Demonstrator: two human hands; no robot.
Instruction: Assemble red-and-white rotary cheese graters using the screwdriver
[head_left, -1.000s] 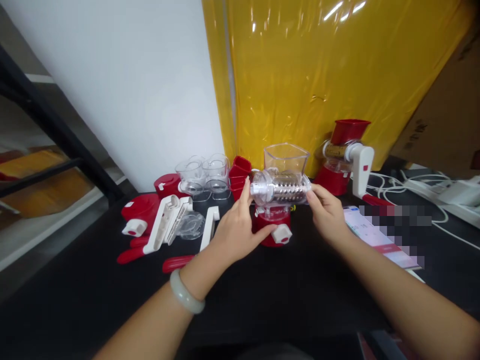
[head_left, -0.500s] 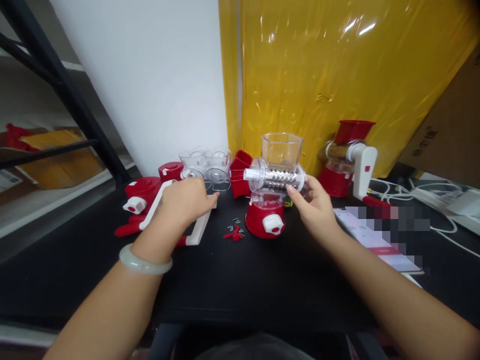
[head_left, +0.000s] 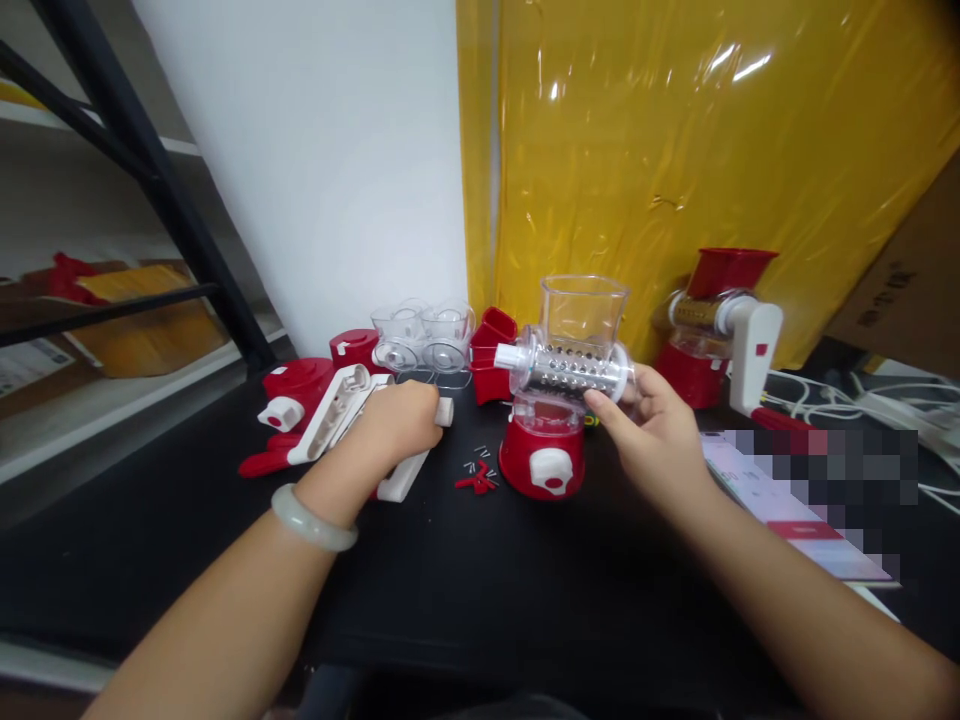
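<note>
A clear rotary grater point(head_left: 564, 368) with a metal drum stands on a red suction base point(head_left: 542, 462) in the middle of the black table point(head_left: 465, 580). My right hand point(head_left: 660, 432) grips the right end of its drum housing. My left hand point(head_left: 390, 432), with a pale bangle on the wrist, is closed over a white crank handle point(head_left: 409, 472) lying left of the grater. A small red clip and several tiny metal pins point(head_left: 477, 474) lie between the handle and the base.
More white handles point(head_left: 330, 415), red bases point(head_left: 298, 384), clear housings point(head_left: 424, 335) and red hoppers point(head_left: 491, 345) crowd the back left. An assembled grater point(head_left: 720, 325) stands at the back right by yellow plastic sheeting. White cables and papers point(head_left: 795, 495) lie at the right; a black shelf frame stands at the left.
My left hand left the grater's left end, moved left and closed on the white crank handle. My right hand stayed on the grater. The view shifted slightly.
</note>
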